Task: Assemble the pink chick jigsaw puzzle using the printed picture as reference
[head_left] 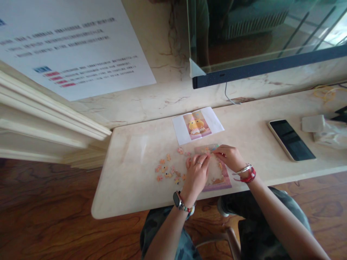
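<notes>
A partly assembled jigsaw puzzle point(226, 178) lies near the table's front edge, its border in place around a bare middle. My left hand point(196, 171) rests over its left side, fingers bent and close together with the tips at the upper part; whatever they hold is hidden. From the right, my right hand point(230, 157) pinches at the puzzle's upper edge, apparently on a small puzzle piece. Loose puzzle pieces point(166, 173) are scattered left of my left hand. Behind the puzzle lies a creased sheet with a printed picture point(197, 124) of yellow plush-like figures.
A phone point(292, 141) lies on the table point(127, 180) to the right, with a white box point(313, 124) and clear plastic packaging point(330, 139) beyond it. A screen point(260, 68) hangs low over the back edge. A printed notice point(89, 65) is on the wall.
</notes>
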Demonstrator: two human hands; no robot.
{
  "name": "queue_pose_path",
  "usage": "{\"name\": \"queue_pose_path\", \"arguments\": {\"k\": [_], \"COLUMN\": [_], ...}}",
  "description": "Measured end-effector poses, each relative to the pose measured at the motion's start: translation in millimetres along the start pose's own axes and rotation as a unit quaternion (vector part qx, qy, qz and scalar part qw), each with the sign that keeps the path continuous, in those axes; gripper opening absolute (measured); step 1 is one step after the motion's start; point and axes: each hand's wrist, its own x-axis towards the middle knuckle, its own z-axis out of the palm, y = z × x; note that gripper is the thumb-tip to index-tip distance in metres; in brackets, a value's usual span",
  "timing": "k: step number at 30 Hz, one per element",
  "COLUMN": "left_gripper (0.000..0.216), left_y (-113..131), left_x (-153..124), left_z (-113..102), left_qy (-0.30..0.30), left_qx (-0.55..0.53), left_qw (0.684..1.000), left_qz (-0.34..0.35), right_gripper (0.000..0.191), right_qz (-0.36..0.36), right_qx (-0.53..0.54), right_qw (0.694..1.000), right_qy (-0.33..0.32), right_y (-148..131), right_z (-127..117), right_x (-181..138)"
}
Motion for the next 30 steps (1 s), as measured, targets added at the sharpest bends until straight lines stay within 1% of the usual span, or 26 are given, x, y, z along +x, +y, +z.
{"name": "queue_pose_path", "arguments": {"k": [3, 7, 12, 16, 23, 25, 28, 30], "left_gripper": [0.036, 0.037, 0.036, 0.036, 0.036, 0.036, 0.037, 0.038], "left_y": [0.6, 1.4, 1.0, 0.3, 1.0, 1.0, 0.5, 0.0], "left_x": [0.4, 1.2, 0.9, 1.1, 0.8, 0.5, 0.2, 0.2], "left_z": [-1.4, -2.6, -1.9, -2.0, -3.1, -2.6, -1.9, -1.9], "left_qy": [-0.006, -0.010, -0.003, -0.006, -0.007, -0.009, -0.020, -0.026], "left_qx": [-0.005, -0.006, 0.000, -0.004, -0.003, -0.002, -0.006, -0.007], "left_qw": [1.000, 1.000, 1.000, 1.000, 1.000, 1.000, 1.000, 1.000], "left_qz": [-0.005, -0.006, -0.006, -0.001, -0.005, -0.007, -0.007, -0.006], "right_gripper": [0.016, 0.015, 0.010, 0.014, 0.021, 0.019, 0.009, 0.008], "right_qz": [0.019, 0.022, 0.045, 0.045, 0.016, 0.013, 0.014, 0.015], "right_qx": [0.000, -0.010, -0.016, -0.007, 0.020, 0.020, 0.016, 0.019], "right_qw": [1.000, 1.000, 0.998, 0.998, 1.000, 1.000, 0.999, 0.999], "right_qy": [0.009, 0.020, 0.032, 0.036, -0.009, -0.014, -0.025, -0.025], "right_y": [-1.5, -3.7, -6.7, -5.8, 3.2, 2.9, -1.2, -4.6], "right_z": [3.3, 4.4, 5.2, 7.1, 3.9, 3.8, 4.0, 2.9], "right_x": [2.8, 4.8, 5.1, 3.7, -0.5, 0.0, 1.9, 2.6]}}
